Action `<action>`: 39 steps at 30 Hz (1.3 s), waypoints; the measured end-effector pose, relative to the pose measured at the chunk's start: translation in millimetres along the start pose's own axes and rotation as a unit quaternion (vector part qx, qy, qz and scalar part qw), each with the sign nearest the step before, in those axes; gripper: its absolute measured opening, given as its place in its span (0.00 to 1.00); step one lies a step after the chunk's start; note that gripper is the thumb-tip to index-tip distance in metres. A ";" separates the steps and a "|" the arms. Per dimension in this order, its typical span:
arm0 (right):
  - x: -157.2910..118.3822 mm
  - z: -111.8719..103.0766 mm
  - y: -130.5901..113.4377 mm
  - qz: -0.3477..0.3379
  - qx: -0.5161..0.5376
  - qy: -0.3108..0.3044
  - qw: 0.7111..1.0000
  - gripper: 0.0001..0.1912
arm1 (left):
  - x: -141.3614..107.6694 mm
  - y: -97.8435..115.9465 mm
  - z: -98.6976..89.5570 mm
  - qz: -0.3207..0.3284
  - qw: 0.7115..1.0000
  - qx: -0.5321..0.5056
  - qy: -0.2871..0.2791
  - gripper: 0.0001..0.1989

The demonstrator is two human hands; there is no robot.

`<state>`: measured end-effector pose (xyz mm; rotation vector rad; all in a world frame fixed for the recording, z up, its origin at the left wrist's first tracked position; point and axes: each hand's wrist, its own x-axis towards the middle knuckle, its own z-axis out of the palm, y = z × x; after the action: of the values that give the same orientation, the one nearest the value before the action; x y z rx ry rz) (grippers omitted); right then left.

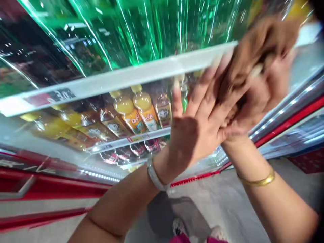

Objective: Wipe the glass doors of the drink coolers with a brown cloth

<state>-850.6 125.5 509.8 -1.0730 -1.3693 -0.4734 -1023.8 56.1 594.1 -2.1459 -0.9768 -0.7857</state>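
In front of the fridge shelves my two hands are close together and partly smeared by motion. My left hand (pixel 196 135), a pale bangle at its wrist, has its back to me with the fingers stretched out and spread. A crumpled brown cloth-like thing (pixel 249 57) lies along its right side; blur hides its exact kind. My right hand (pixel 268 91), with a gold bangle below it, is curled around the lower side of this brown thing. The left thumb is hidden, and the hands overlap near the right wrist.
Large green bottles (pixel 141 30) fill the upper shelf behind a white shelf edge (pixel 131 74). Below stand several juice bottles (pixel 134 114) and darker drinks (pixel 138 148). A red door frame (pixel 55 185) is at the left, with grey floor (pixel 215 199) underneath.
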 end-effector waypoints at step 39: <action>9.8 -1.4 -72.4 -0.080 -0.020 0.070 0.994 0.25 | -46.3 -23.6 0.4 -0.144 0.983 -0.060 0.095 0.39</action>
<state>-906.6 92.5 543.3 -0.9470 -1.3317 -0.6832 -1067.8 49.3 567.3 -2.0073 -1.1779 -1.1928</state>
